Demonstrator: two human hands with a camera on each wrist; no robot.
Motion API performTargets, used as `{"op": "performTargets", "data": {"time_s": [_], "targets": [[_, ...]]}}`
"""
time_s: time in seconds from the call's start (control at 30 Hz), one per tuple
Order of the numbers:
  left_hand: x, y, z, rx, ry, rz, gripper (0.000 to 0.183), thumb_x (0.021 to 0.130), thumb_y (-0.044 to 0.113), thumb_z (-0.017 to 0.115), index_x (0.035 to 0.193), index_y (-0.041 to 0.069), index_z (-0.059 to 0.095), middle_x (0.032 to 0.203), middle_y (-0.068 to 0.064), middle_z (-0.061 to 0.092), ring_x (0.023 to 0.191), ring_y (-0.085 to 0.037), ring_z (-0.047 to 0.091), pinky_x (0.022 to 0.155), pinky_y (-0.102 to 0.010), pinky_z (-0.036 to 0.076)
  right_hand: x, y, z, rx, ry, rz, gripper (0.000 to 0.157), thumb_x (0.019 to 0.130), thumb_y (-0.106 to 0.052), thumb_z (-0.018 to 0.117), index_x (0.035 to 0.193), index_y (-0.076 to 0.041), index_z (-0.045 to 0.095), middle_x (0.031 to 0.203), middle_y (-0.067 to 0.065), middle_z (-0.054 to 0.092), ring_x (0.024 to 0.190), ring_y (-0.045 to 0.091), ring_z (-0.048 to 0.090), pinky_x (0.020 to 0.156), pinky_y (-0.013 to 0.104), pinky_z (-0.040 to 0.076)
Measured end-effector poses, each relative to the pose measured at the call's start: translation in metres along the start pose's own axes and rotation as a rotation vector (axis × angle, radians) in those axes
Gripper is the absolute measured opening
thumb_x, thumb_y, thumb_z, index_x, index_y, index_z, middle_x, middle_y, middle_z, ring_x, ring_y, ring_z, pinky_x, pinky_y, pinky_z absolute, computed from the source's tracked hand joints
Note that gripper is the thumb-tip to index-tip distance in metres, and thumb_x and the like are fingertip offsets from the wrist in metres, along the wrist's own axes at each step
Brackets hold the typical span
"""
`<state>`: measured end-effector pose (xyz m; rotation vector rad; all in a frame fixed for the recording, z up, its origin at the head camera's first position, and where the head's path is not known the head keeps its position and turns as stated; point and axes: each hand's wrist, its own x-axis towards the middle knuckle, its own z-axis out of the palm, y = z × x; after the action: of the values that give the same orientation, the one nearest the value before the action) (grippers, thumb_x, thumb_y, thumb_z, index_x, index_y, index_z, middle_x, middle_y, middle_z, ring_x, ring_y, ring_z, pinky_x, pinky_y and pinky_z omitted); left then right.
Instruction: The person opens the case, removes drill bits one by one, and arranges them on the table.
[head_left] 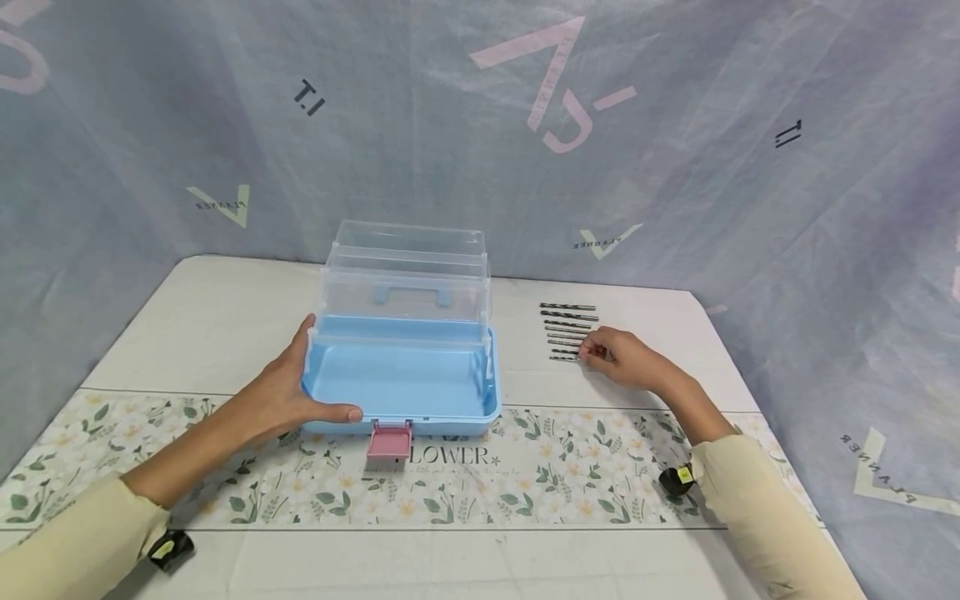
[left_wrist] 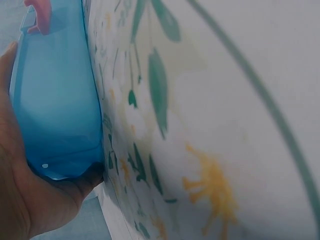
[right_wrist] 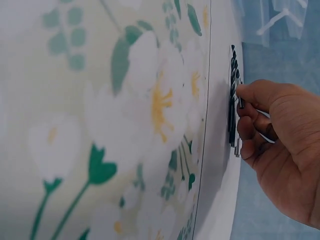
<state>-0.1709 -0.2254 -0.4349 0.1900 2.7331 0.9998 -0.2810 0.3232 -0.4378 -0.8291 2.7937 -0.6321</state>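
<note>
A light blue plastic storage box [head_left: 450,427] stands with its clear lid [head_left: 442,265] raised and its pink latch [head_left: 390,442] hanging down in front. My left hand [head_left: 285,398] grips the box's left end, thumb along the front rim and fingers at the side; the left wrist view shows it against the blue wall [left_wrist: 60,95]. Several drill bits [head_left: 568,307] lie in a row to the right of the box. At the row's near end, my right hand [head_left: 626,358] pinches a small drill bit [right_wrist: 242,103] between thumb and forefinger, its far part hidden by the fingers.
A white cloth with a floral band [head_left: 525,492] covers the table. Behind and beside it hangs a grey printed curtain [head_left: 420,150]. The raised lid stands close to the back curtain.
</note>
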Motion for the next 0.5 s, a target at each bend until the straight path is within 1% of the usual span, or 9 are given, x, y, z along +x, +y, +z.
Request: {"op": "performTargets", "data": {"time_s": [0.23,0.37,0.5], "targets": [[-0.0004,0.0006,0.0001,0.002,0.0,0.001,0.166,0.081,0.069,0.096,0.177,0.02,-0.029,0.185,-0.039,-0.001,0.163,-0.07,0.028,0.115,-0.084,0.046,-0.0042,0.005,0.0021,-0.019,0.019,0.019,0.007,0.112,-0.009,0.07,0.111,-0.007,0.077,0.101,0.005,0.07,0.088,0.013,0.057,0.078,0.035,0.052],[-0.0004,0.001,0.0,0.0,-0.001,-0.005,0.166,0.08,0.069,0.096,0.178,0.02,-0.028,0.185,-0.039,-0.001,0.163,-0.07,0.028,0.115,-0.085,0.046,-0.005,0.0066,0.0032,-0.017,0.028,0.021,0.007,0.112,-0.009,0.07,0.111,-0.008,0.077,0.104,0.005,0.07,0.089,0.012,0.058,0.078,0.034,0.053],[0.0,0.0014,-0.0001,-0.001,-0.001,-0.013,0.166,0.079,0.07,0.096,0.178,0.019,-0.028,0.185,-0.038,-0.002,0.163,-0.07,0.028,0.115,-0.085,0.045,-0.0048,0.0082,0.0048,-0.015,0.036,0.03,0.006,0.112,-0.009,0.071,0.11,-0.008,0.077,0.102,0.005,0.07,0.088,0.013,0.058,0.077,0.033,0.052]]}}
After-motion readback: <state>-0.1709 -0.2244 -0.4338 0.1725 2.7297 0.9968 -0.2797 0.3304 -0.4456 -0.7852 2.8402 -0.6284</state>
